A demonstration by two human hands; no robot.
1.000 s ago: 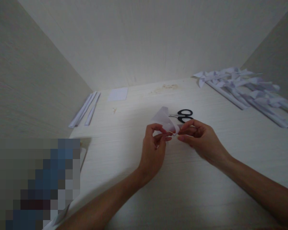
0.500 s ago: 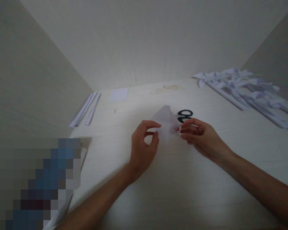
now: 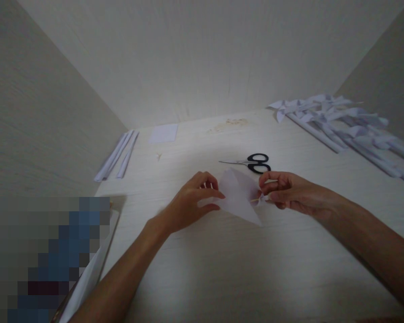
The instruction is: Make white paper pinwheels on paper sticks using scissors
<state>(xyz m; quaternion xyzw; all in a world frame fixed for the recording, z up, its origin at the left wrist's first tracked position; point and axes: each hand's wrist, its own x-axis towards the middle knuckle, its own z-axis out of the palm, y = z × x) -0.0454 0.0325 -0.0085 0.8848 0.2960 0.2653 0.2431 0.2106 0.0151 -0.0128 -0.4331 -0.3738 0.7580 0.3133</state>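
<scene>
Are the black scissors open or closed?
Closed: the scissors lie flat on the table, blades together in one thin point, handle loops side by side.

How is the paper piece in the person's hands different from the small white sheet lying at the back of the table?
The held paper piece is folded into a pointed, angled shape; the small white sheet is a flat rectangle. The paper piece is gripped between the left hand and right hand, with a thin stick at its right tip; the sheet lies untouched near the wall. Both are plain white paper.
</scene>
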